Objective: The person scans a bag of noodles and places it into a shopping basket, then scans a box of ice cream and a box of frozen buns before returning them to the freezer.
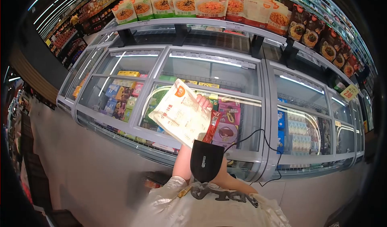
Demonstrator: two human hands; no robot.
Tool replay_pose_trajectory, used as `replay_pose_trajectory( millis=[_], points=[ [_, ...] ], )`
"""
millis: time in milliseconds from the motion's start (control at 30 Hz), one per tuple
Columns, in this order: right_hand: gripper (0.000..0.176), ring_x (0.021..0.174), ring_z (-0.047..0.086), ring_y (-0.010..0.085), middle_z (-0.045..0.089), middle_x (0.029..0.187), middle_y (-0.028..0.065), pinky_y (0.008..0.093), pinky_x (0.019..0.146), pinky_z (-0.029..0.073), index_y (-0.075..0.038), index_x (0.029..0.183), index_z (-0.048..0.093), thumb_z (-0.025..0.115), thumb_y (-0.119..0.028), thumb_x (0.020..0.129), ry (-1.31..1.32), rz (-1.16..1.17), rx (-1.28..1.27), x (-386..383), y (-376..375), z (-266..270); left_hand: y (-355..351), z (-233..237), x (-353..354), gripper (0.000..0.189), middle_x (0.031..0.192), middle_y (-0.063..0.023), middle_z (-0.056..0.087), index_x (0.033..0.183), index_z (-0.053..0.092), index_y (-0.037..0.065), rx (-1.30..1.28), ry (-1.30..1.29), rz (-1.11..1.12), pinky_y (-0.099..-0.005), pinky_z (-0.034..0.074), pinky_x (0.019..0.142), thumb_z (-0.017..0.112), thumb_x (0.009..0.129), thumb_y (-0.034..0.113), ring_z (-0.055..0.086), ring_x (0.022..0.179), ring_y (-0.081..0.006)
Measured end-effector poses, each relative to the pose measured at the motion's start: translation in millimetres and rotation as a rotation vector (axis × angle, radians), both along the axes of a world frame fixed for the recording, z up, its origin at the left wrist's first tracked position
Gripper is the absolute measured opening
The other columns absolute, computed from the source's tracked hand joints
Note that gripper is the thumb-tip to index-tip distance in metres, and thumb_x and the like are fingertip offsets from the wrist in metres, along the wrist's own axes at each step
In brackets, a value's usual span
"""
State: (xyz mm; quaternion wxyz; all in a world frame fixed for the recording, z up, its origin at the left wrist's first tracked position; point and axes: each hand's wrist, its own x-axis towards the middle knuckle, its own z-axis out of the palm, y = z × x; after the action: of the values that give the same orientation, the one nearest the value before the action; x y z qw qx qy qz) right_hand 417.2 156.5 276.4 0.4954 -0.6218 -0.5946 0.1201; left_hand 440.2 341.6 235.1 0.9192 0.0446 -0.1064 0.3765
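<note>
A pale noodle bag (181, 116) with an orange round logo is tilted in front of my chest, its printed back toward me and a red part at its lower right. Curled fingers of what looks like my left hand (204, 102) wrap over the bag's right edge from behind, closed on it. The left forearm rises behind the bag. Of my right arm only the forearm (229, 176) shows. My right hand is hidden behind the bag or the black device (207, 160), which has a cable.
Glass-topped freezers (139, 102) with boxed goods stand directly before me. Above them, a shelf (157, 22) carries several noodle bags (209, 4) and dark pouches (312, 31). A yellow price tag (349, 92) is at the right. Grey floor (92, 158) lies to the left.
</note>
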Motion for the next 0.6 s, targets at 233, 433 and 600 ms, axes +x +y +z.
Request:
replay_pose_trajectory(
  millis=[233, 433, 600],
  points=[
    [0.028, 0.068, 0.052, 0.0110, 0.055, 0.075, 0.0038, 0.0256, 0.062, 0.043, -0.001, 0.092, 0.052, 0.064, -0.007, 0.067, 0.749, 0.185, -0.311, 25, -28, -8, 0, 9, 0, 0.034, 0.060, -0.0007, 0.038, 0.067, 0.040, 0.007, 0.101, -0.283, -0.543, -0.0239, 0.032, 0.055, 0.033, 0.089, 0.032, 0.035, 0.055, -0.0113],
    [0.030, 0.066, 0.049, 0.0078, 0.052, 0.074, 0.0017, 0.0216, 0.058, 0.040, -0.001, 0.092, 0.052, 0.063, -0.001, 0.065, 1.156, 0.227, -0.441, 59, -69, -3, -19, 30, -17, 0.038, 0.063, -0.0017, 0.039, 0.072, 0.045, 0.002, 0.037, -0.089, -0.552, -0.0250, 0.032, 0.056, 0.027, 0.090, 0.030, 0.031, 0.054, -0.0112],
    [0.041, 0.072, 0.047, 0.0083, 0.054, 0.080, 0.0009, 0.0231, 0.066, 0.039, 0.000, 0.099, 0.050, 0.065, -0.002, 0.060, 0.980, 0.187, -0.515, 57, -69, 1, -40, 50, -24, 0.043, 0.073, -0.0057, 0.041, 0.111, 0.039, -0.006, -0.010, -0.049, -0.380, -0.0271, 0.032, 0.059, 0.026, 0.090, 0.029, 0.032, 0.059, -0.0125]
  ],
)
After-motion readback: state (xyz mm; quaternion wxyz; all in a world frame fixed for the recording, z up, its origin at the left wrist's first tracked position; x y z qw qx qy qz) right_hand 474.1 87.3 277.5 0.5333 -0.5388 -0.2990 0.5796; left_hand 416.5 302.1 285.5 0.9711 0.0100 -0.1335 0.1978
